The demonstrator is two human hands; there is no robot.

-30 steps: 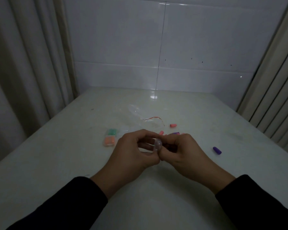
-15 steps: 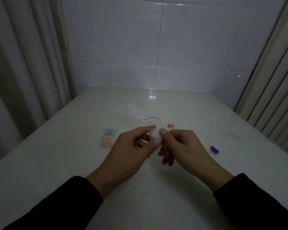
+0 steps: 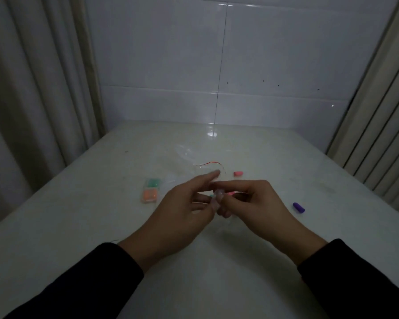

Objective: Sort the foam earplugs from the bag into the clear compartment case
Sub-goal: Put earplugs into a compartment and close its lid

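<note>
A pale curtain [image 3: 32, 93] hangs down the left edge of the frame beside the white tiled wall [image 3: 217, 65]. On the white table [image 3: 78, 226], left of centre, lies the clear compartment case [image 3: 150, 190], with green foam in its upper cell and orange foam in the cell below. Above centre, a crumpled clear bag [image 3: 194, 157] with a thin red strip rests flat on the table.

At mid-frame the left hand [image 3: 182, 217], in a black sleeve [image 3: 83, 284], has its forefinger stretched out toward the bag while its thumb and lower fingers meet a small clear blurred piece [image 3: 218, 195]; whether they actually pinch it cannot be told. The right hand [image 3: 256, 203] touches the left, its thumb and curled fingers pinching that same clear piece. A sliver of pink shows just behind its fingers.

A pink earplug [image 3: 238, 173] lies just above the right hand, and a purple earplug [image 3: 298, 207] lies right of it, well apart. A second curtain [image 3: 382, 100] fills the right edge.
</note>
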